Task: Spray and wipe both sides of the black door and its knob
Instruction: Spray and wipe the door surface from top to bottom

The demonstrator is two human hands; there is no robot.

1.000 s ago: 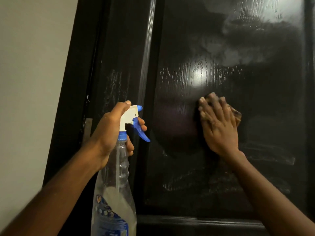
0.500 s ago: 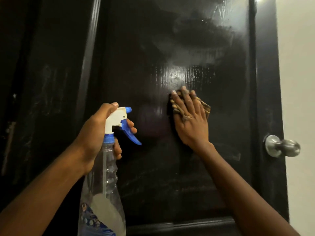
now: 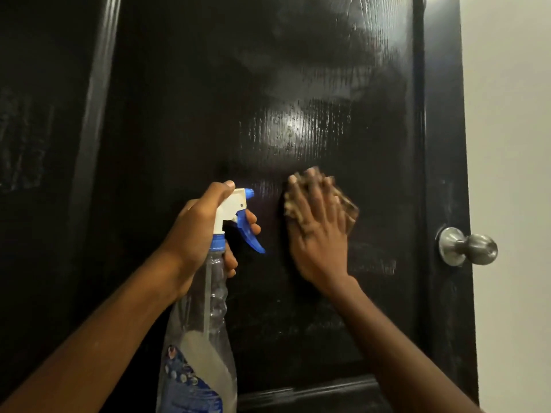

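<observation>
Head view, left hand point(image 3: 196, 234): wrapped round the spray bottle point(image 3: 205, 338) neck, in front of the black door point(image 3: 298, 84);
Right hand point(image 3: 319, 234): spread flat, pressing a cloth point(image 3: 349, 207) on the door, just right of the left hand;
Knob point(image 3: 468, 248): right of both hands, untouched

door point(image 3: 298, 70) 1 | knob point(image 3: 471, 248) 1 | bottle point(image 3: 215, 293) 1 | cloth point(image 3: 349, 207) 1 (blurred, probably)
</observation>
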